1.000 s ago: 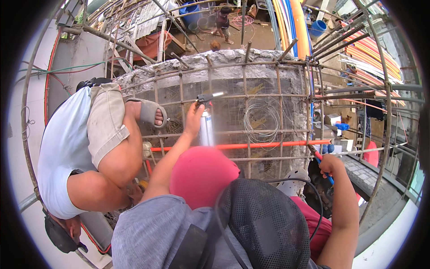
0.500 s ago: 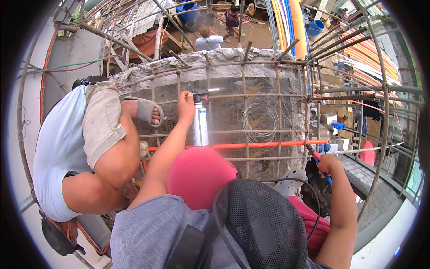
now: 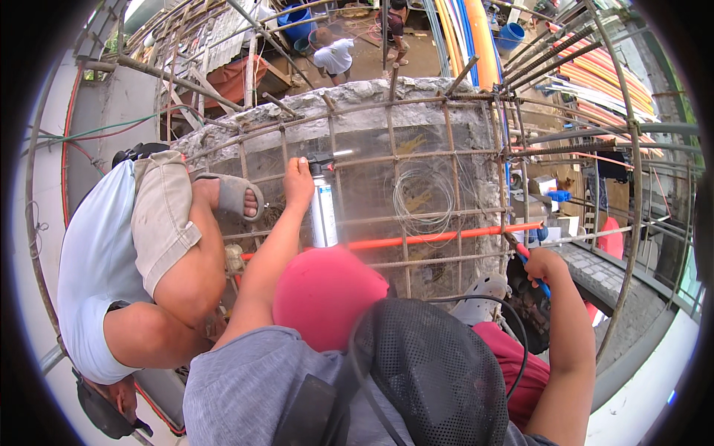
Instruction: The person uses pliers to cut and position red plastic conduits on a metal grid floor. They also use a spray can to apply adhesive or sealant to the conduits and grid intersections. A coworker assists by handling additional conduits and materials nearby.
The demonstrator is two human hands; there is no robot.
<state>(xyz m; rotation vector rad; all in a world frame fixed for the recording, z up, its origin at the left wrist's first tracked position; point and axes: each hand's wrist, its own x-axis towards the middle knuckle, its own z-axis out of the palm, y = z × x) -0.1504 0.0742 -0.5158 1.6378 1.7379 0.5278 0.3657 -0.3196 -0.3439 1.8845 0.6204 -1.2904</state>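
Observation:
My left hand (image 3: 299, 182) is closed around the top of a gas torch (image 3: 323, 215), a white and blue canister with a black head. A short bright streak like a flame (image 3: 342, 153) shows at its nozzle. At the right, my right hand (image 3: 545, 268) grips pliers (image 3: 518, 245) with red and blue handles. Their jaws are by an orange pipe (image 3: 431, 239); I cannot tell whether they pinch the pipe or the steel bar beside it. The pipe lies across the rebar grid (image 3: 394, 157), between my hands. A pink cap (image 3: 329, 297) hides the near part.
A person in a light shirt (image 3: 97, 260) crouches close on my left, a sandalled foot (image 3: 238, 199) by the grid. A wire coil (image 3: 422, 199) lies beyond the pipe. Broken concrete (image 3: 357, 93) edges the far side above a drop, with two people below. Upright bars (image 3: 632, 149) stand at right.
The view has turned slightly, so the grid, pipe and torch appear shifted left. Both hands keep their holds. Of the people below, the one in white has moved left.

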